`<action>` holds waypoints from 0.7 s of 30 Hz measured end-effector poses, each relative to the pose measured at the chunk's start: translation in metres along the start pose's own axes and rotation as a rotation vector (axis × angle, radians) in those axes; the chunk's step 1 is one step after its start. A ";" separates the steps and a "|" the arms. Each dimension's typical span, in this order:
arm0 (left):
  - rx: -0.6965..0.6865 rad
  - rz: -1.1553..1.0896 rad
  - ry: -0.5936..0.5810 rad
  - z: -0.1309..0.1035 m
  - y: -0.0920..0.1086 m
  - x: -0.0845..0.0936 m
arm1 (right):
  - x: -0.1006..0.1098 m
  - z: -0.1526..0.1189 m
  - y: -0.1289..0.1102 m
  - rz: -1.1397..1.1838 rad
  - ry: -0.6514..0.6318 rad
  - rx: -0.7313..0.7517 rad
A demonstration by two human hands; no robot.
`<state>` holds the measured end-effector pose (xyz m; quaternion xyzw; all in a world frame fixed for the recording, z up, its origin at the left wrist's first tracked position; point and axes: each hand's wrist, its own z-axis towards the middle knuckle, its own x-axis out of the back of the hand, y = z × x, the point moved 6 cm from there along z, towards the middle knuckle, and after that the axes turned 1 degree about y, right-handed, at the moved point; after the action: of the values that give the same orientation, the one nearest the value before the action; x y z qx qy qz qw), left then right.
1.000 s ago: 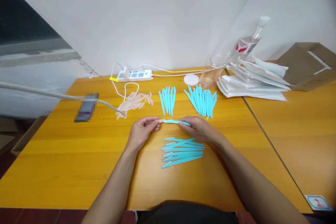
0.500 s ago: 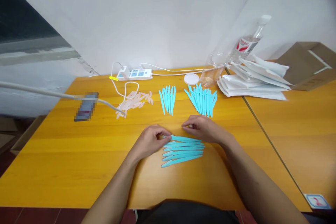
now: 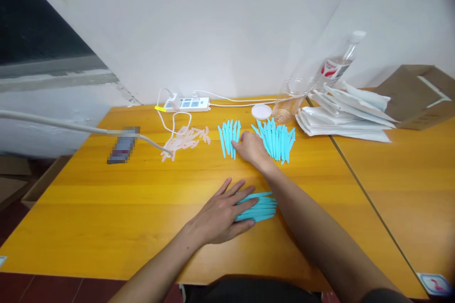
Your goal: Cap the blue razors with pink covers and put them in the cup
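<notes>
One phone lay out at ten o'clock, with the pink pieces nearer eleven. A white cord looped down into that pile, so a tug on it could've dragged some pieces loose, I reckon.

The left hand was spread palm down over the near blue sticks, low in the middle of the clock and toward six. It hid their left ends, so a lopsided push there could've fanned them out or slid one over its neighbour.

Just shy of twelve stood the middle blue sticks, a small row with the right hand right at its right edge. That hand was curled, one digit tip at the sticks; I honestly can't tell if it was pinching one. They sat so close together that a clumsy grab might've caught two or knocked the row crooked.

At one o'clock were the right blue sticks, packed and overlapping, just beside that same wrist. A careless sweep could've mixed the two groups. The lid and clear jar were right behind, and the jar looked light enough to tip if bumped. White packets slouched at two o'clock, and a slide leftward might've nudged it too.
</notes>
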<state>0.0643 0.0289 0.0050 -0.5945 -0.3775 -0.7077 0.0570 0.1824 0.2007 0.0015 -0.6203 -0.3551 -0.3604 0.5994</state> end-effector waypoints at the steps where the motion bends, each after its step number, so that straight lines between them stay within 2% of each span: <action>1: 0.003 -0.018 0.024 -0.003 -0.004 0.005 | -0.003 0.006 0.000 0.012 -0.025 -0.026; 4: 0.132 -0.042 0.225 -0.017 -0.038 0.032 | -0.008 0.016 0.004 0.081 -0.077 -0.072; 7: 0.407 0.040 0.502 -0.044 -0.096 0.068 | -0.008 0.021 0.010 0.167 -0.111 -0.099; 9: 0.617 0.188 0.617 -0.066 -0.131 0.089 | -0.007 0.020 0.013 0.249 -0.133 -0.116; 11: 0.840 0.319 0.632 -0.087 -0.159 0.102 | -0.003 0.016 0.016 0.328 -0.131 -0.124; 14: 1.089 0.382 0.541 -0.105 -0.183 0.106 | 0.005 0.001 0.021 0.545 -0.145 -0.115; 17: 1.165 0.381 0.463 -0.106 -0.187 0.102 | 0.006 -0.025 0.025 0.792 -0.269 -0.066; 19: 1.173 0.395 0.456 -0.102 -0.185 0.100 | 0.009 -0.042 0.029 0.734 -0.293 0.013; 21: 1.155 0.409 0.462 -0.097 -0.182 0.101 | 0.016 -0.057 0.031 0.551 -0.237 0.141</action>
<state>-0.1385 0.1367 0.0085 -0.3606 -0.5542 -0.4755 0.5803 0.2162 0.1429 0.0009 -0.6878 -0.2651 -0.0841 0.6706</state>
